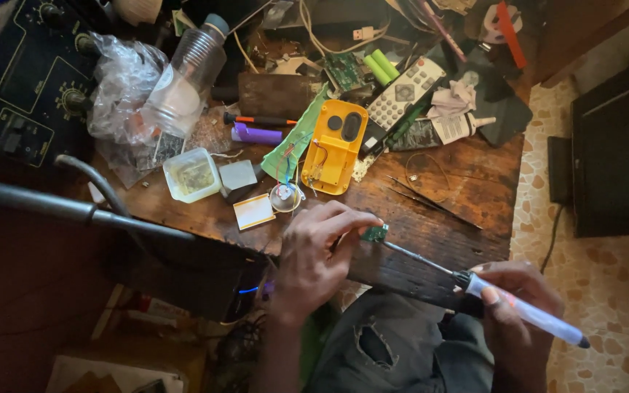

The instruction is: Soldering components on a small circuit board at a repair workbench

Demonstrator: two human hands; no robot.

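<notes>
Right hand (515,309) gripping one soldering iron (475,282), left hand (322,251) pinching one small green board (375,233).

Bench clutter: yellow plastic housing (334,146), grey remote (405,93), clear plastic bottle (186,77), purple lighter (255,134), tweezers (431,201), small square tub (192,175), black control unit (23,87) far left.

Worn rough wood table (431,191); glossy yellow plastic casing (334,148); metal-tipped soldering iron (475,285)

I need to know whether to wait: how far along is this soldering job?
Done: the yellow casing lies open on the bench. In hand: left hand pinches a small green board; right hand brings the soldering iron tip to it. Left: the casing is not yet closed.
</notes>
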